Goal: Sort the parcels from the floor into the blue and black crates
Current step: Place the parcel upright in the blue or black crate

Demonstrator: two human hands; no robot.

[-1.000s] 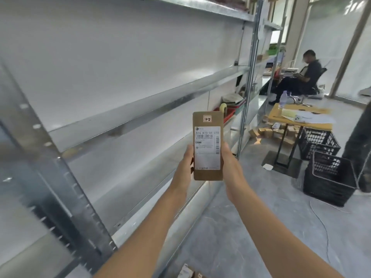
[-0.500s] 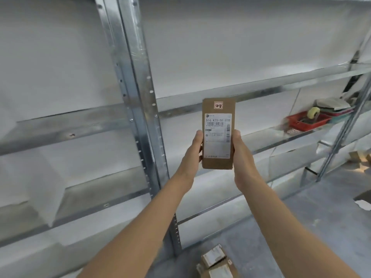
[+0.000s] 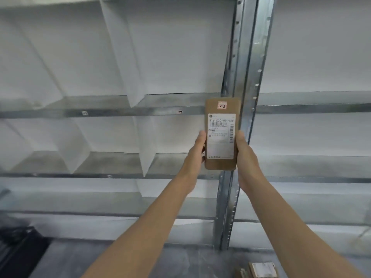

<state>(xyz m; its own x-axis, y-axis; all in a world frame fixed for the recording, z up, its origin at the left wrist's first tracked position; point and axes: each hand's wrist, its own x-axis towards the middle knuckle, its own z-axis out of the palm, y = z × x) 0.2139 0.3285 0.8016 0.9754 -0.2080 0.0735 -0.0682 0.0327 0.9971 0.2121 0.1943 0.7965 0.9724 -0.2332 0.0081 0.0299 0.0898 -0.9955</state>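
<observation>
The brown parcel (image 3: 221,135) is held upright at arm's length before the metal shelving (image 3: 244,77), long axis vertical, labelled face toward the camera, its long edges gripped between the left hand (image 3: 195,157) and right hand (image 3: 246,159).

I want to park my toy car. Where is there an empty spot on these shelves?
The shelf looks bare between the white divider and the metal post, and again right of the post. Crowded: in front of the post, where the left hand and right hand hold the parcel, and the floor at lower right, with more parcels.
</observation>
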